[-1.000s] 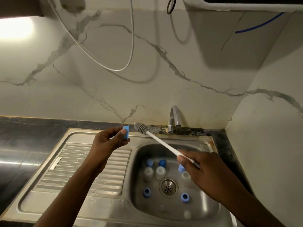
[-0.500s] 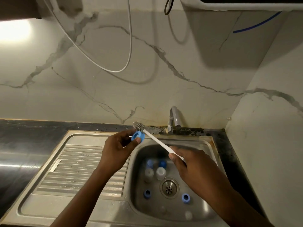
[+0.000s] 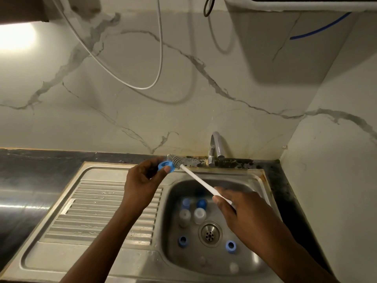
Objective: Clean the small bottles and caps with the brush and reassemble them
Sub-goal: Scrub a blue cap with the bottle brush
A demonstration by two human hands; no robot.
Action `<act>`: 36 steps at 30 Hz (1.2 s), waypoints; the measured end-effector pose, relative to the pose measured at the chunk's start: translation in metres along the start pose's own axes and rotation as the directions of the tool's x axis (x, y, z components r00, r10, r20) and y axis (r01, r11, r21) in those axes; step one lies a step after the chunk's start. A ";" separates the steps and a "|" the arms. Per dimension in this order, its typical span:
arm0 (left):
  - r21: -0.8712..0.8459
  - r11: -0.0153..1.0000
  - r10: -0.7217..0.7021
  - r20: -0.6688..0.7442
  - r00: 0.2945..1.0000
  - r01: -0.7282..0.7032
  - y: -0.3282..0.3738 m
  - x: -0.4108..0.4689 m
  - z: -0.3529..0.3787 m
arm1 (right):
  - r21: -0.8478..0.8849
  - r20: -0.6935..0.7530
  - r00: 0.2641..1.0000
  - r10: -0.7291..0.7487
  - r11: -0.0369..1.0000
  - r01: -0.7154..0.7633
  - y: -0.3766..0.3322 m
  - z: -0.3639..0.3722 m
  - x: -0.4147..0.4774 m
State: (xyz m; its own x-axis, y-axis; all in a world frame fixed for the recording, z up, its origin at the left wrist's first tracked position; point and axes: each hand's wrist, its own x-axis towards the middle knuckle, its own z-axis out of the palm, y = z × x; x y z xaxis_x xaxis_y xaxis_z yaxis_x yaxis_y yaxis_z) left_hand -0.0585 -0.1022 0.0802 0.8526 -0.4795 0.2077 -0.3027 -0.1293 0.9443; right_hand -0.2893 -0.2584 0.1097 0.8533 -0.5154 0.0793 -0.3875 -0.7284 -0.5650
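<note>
I read: left hand (image 3: 141,182) pinches blue cap (image 3: 165,166) over sink (image 3: 102,260) rear edge; right hand (image 3: 248,217) grips brush (image 3: 195,177) handle, bristles touching cap.

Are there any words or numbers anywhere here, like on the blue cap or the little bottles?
No text can be read here.
Blue cap in the left hand: no writing shows.
Brush in the right hand: plain white handle.
Small bottles in the sink: no labels show.
Draining board: faint marks on the ridges, too blurred to read.
</note>
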 end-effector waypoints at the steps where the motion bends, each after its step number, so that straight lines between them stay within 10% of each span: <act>1: -0.020 1.000 0.001 0.011 1.000 -0.001 0.000 -0.001 0.001 | 0.011 0.000 1.000 0.003 1.000 -0.003 0.000 0.000 0.001; 19: -0.646 0.757 -0.187 -0.078 0.979 0.094 -0.008 -0.002 0.010 | 0.038 0.022 1.000 -0.014 0.999 0.013 -0.009 0.010 -0.003; 36: -0.803 0.575 -0.324 -0.050 0.945 0.155 -0.001 0.001 0.017 | 0.157 -0.026 1.000 0.009 0.988 -0.005 -0.014 0.013 -0.005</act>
State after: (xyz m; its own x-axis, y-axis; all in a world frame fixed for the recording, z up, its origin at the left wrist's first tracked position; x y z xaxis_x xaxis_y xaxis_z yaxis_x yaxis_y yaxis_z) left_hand -0.0646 -0.1168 0.0747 0.9250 -0.3673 -0.0970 0.2997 0.5487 0.7805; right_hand -0.2832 -0.2402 0.1060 0.8401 -0.5339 0.0957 -0.3324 -0.6461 -0.6871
